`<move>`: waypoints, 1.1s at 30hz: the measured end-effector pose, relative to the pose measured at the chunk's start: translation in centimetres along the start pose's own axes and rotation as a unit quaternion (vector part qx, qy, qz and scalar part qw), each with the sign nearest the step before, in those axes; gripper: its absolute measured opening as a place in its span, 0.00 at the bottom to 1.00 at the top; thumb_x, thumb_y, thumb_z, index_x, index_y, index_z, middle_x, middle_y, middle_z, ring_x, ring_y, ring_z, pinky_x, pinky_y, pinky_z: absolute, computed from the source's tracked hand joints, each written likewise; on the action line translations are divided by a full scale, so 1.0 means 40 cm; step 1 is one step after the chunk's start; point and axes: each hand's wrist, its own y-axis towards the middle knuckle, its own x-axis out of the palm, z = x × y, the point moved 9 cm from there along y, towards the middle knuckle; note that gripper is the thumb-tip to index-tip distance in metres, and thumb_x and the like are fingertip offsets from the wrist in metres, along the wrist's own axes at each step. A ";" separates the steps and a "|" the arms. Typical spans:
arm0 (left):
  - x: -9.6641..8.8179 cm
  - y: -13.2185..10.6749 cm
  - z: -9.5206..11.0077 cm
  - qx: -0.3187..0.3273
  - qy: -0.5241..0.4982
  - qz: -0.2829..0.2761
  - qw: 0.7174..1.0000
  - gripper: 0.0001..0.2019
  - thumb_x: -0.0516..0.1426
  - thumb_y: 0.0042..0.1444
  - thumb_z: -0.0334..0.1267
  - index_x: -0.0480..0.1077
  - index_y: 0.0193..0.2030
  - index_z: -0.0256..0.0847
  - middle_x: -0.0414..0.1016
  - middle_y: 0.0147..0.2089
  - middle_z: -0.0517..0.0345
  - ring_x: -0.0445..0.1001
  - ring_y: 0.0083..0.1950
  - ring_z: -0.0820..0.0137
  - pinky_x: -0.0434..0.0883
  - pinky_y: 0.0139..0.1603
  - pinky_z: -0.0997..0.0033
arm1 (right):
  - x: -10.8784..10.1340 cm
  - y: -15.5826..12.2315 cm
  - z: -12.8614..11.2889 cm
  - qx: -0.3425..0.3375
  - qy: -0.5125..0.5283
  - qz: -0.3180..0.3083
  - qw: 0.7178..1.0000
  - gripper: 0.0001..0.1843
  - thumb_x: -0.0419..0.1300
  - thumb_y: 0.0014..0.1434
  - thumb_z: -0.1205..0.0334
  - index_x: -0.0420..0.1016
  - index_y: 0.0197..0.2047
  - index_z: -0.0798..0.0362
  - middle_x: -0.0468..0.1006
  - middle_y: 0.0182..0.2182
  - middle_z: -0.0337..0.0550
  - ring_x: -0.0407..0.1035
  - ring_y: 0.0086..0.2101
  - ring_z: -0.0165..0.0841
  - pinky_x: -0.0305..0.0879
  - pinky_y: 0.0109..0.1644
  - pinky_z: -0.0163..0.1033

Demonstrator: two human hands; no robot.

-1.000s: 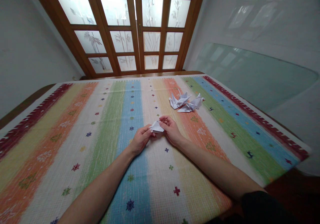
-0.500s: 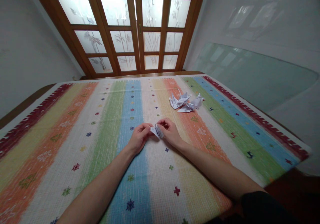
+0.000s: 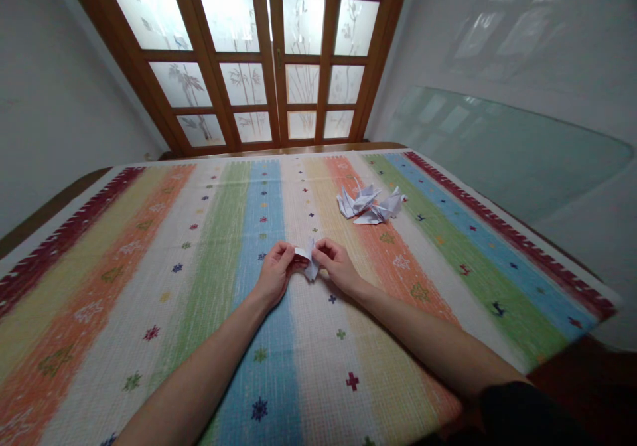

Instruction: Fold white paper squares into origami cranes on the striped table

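A small piece of folded white paper (image 3: 310, 265) is held between my two hands, just above the striped tablecloth. My left hand (image 3: 277, 268) pinches its left flap, which stands out with a dark shaded underside. On the other side, my right hand (image 3: 337, 264) grips the right part between thumb and fingers. The paper's lower end points down toward me. Farther back to the right, folded paper cranes (image 3: 371, 204) lie close together on an orange stripe, touched by neither hand.
The striped tablecloth (image 3: 209, 287) covers a large table with a wooden edge (image 3: 54, 197). Behind it stand wooden doors with frosted panes (image 3: 239, 87). A greenish glass sheet (image 3: 497, 147) is by the right wall.
The left flap of the folded paper has opened away from the rest, and its layers now stand more upright. My hands have shifted slightly; the paper cranes have stayed put.
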 end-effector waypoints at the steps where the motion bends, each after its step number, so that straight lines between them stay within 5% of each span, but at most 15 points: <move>1: -0.003 0.001 -0.001 -0.002 -0.009 0.005 1.000 0.20 0.68 0.42 0.48 0.64 0.29 0.38 0.75 0.28 0.61 0.75 0.29 0.74 0.72 0.33 0.74 | 0.000 0.001 0.003 0.002 0.004 -0.002 1.000 0.13 0.62 0.51 0.52 0.67 0.28 0.52 0.66 0.24 0.34 0.60 0.25 0.28 0.58 0.29 0.34; 7: -0.007 0.004 0.010 0.045 0.066 -0.002 0.997 0.18 0.65 0.45 0.50 0.65 0.27 0.38 0.72 0.34 0.59 0.71 0.30 0.75 0.69 0.33 0.74 | -0.017 0.000 -0.001 -0.017 -0.008 0.037 0.999 0.10 0.61 0.53 0.55 0.68 0.28 0.52 0.67 0.24 0.35 0.61 0.25 0.28 0.59 0.31 0.35; 13: 0.031 -0.023 0.053 0.153 0.329 -0.004 0.932 0.14 0.67 0.37 0.37 0.66 0.25 0.38 0.70 0.46 0.53 0.70 0.44 0.68 0.67 0.43 0.70 | -0.026 -0.008 -0.016 -0.045 -0.017 0.070 0.996 0.10 0.61 0.54 0.55 0.68 0.29 0.51 0.68 0.24 0.35 0.62 0.25 0.29 0.60 0.32 0.36; 17: 0.033 -0.019 0.034 0.127 0.323 -0.026 0.937 0.09 0.62 0.47 0.38 0.66 0.28 0.39 0.72 0.35 0.58 0.69 0.34 0.72 0.67 0.40 0.70 | -0.017 -0.012 -0.029 -0.068 -0.014 0.052 0.996 0.10 0.61 0.55 0.54 0.68 0.30 0.51 0.70 0.29 0.38 0.66 0.30 0.31 0.64 0.36 0.37; 22: -0.003 -0.007 0.032 0.136 0.307 0.017 0.942 0.09 0.61 0.47 0.40 0.67 0.29 0.38 0.70 0.27 0.62 0.67 0.29 0.74 0.65 0.34 0.73 | 0.007 -0.012 -0.022 -0.065 0.016 0.001 0.998 0.16 0.69 0.46 0.54 0.68 0.33 0.50 0.71 0.44 0.43 0.69 0.41 0.33 0.67 0.46 0.41; 30: -0.029 -0.012 0.054 0.151 0.266 0.093 0.948 0.14 0.64 0.43 0.38 0.64 0.35 0.40 0.69 0.29 0.63 0.69 0.28 0.74 0.66 0.31 0.74 | -0.003 -0.007 -0.003 -0.027 -0.006 0.032 0.999 0.13 0.67 0.47 0.58 0.68 0.32 0.50 0.70 0.25 0.34 0.65 0.25 0.29 0.63 0.29 0.35; 33: -0.034 -0.028 0.080 0.189 0.345 0.138 0.909 0.14 0.65 0.43 0.40 0.64 0.31 0.40 0.66 0.28 0.65 0.65 0.27 0.75 0.63 0.29 0.75 | -0.017 -0.015 -0.015 -0.039 -0.014 0.072 0.997 0.14 0.67 0.46 0.61 0.67 0.36 0.49 0.70 0.24 0.32 0.65 0.24 0.28 0.62 0.28 0.34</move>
